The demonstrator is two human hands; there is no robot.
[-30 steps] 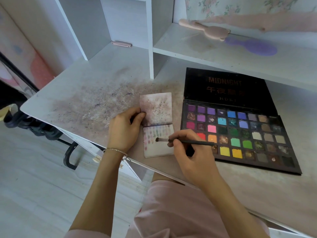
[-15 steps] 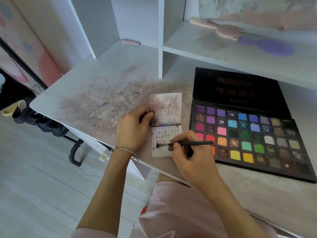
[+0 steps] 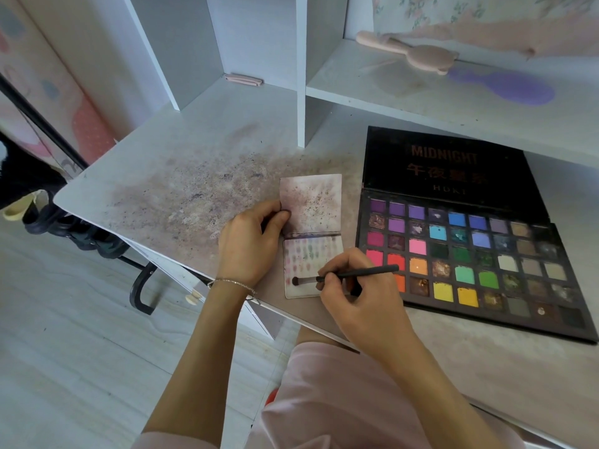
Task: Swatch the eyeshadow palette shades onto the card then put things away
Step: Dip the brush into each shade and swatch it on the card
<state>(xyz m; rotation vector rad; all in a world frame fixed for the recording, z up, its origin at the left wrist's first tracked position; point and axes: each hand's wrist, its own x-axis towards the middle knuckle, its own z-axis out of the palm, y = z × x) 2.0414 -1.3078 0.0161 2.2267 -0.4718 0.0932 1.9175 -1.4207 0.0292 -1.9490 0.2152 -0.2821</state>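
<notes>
At bench edge, my left hand (image 3: 248,244) pins the card (image 3: 312,236); my right hand (image 3: 359,298) pinches the brush (image 3: 343,276), long axis left-right, tip touching card's lower left. Palette (image 3: 470,254) lies open just right, nearer that hand.

Readable text, one item only: raised inner lid of the eyeshadow palette (image 3: 447,176), black, beyond and to the right of the right hand (image 3: 363,296).
- Top line: "MIDNIGHT", reddish-bronze capitals.
- Middle line: four Chinese characters, same colour; the first two read "午夜", the last two too blurred to tell.
- Bottom line: small spaced letters, apparently "HUKI"; uncertain.
</notes>
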